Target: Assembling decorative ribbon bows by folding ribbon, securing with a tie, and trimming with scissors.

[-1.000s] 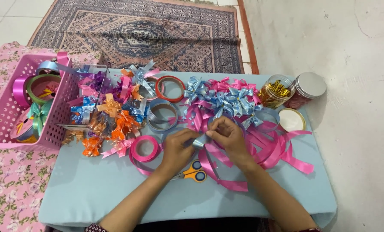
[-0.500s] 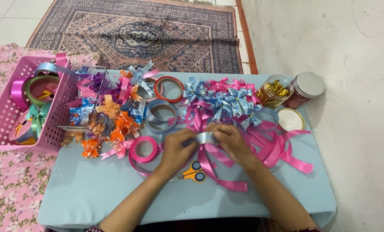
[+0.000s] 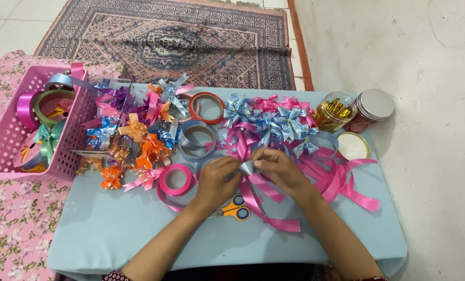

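My left hand point(image 3: 218, 179) and my right hand point(image 3: 279, 171) meet over the middle of a light blue table point(image 3: 112, 234). Between their fingertips they pinch a small folded piece of light blue ribbon point(image 3: 247, 167). Loose pink ribbon strips point(image 3: 342, 179) lie under and to the right of my hands. Yellow-handled scissors point(image 3: 236, 209) rest on the table just below my left hand. A pink ribbon roll point(image 3: 175, 179) sits to the left of my left hand.
Finished blue and pink bows point(image 3: 271, 117) lie behind my hands, and a heap of mixed bows point(image 3: 133, 130) at the left. A pink basket point(image 3: 14, 151) holds ribbon rolls. Grey point(image 3: 196, 139) and red point(image 3: 206, 106) rolls, an open jar point(image 3: 334, 110) and two lids point(image 3: 374, 104) stand nearby.
My hands have stayed in place, working the blue ribbon piece between the fingertips; it now shows as a small fold between both hands.
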